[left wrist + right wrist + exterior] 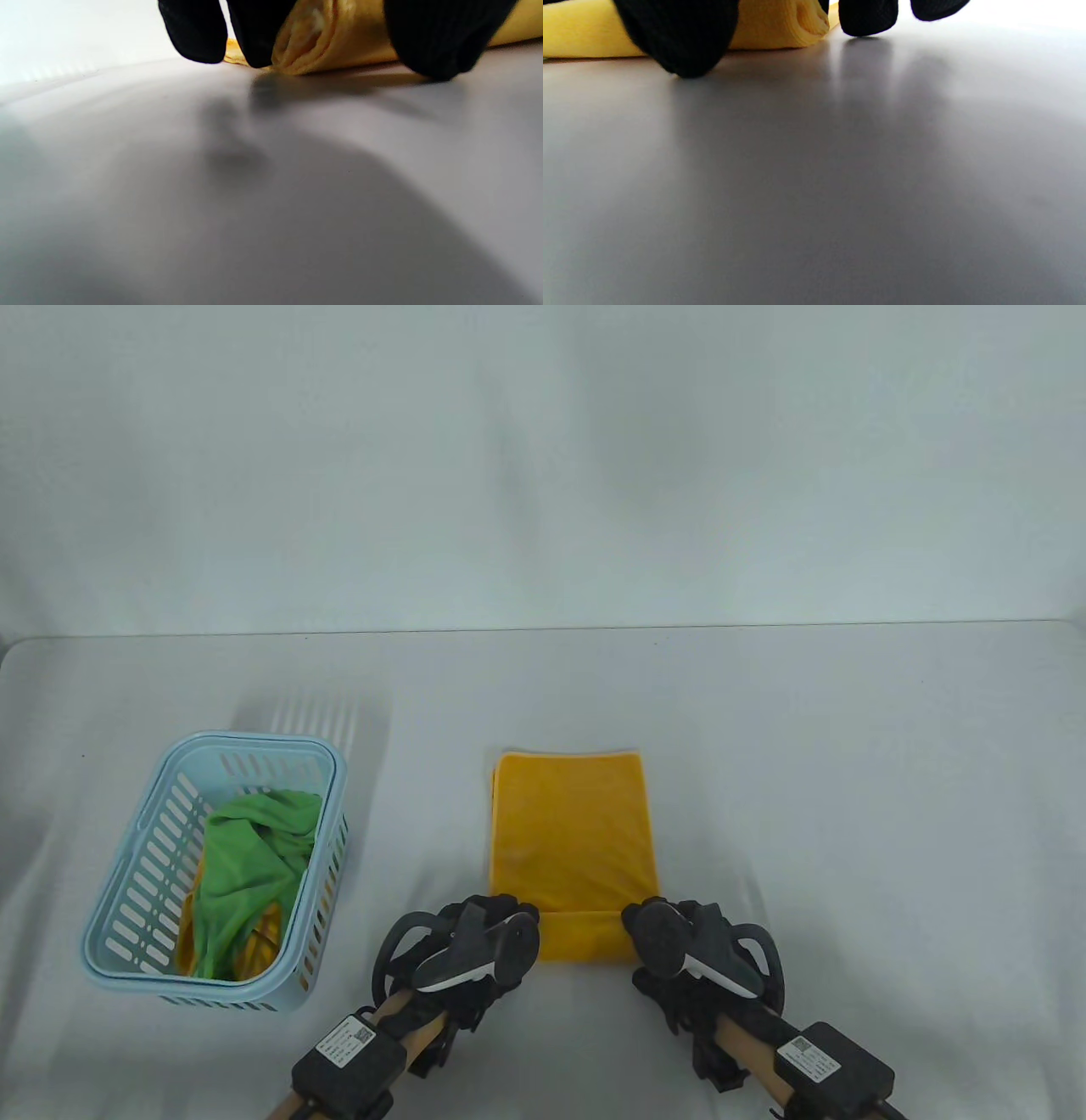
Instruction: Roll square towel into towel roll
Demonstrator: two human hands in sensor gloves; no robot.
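Both hands are sitting at the near end of the yellow towel (570, 831) mid-table (848, 814): left hand (475, 950) and right hand (687, 946) each curling fingers (441, 38) round the rolled-up edge. Blue basket (136, 916) is sitting off left.

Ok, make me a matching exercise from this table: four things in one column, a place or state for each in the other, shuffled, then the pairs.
Things:
1. yellow towel
2. green cloth
3. blue basket
4. left hand

Places or states:
A. lies crumpled inside the basket
B. grips the near left end of the towel's roll
C. stands on the table's left side
D. spread in the middle, near edge rolled up

Pairs: 1-D, 2-A, 3-C, 4-B
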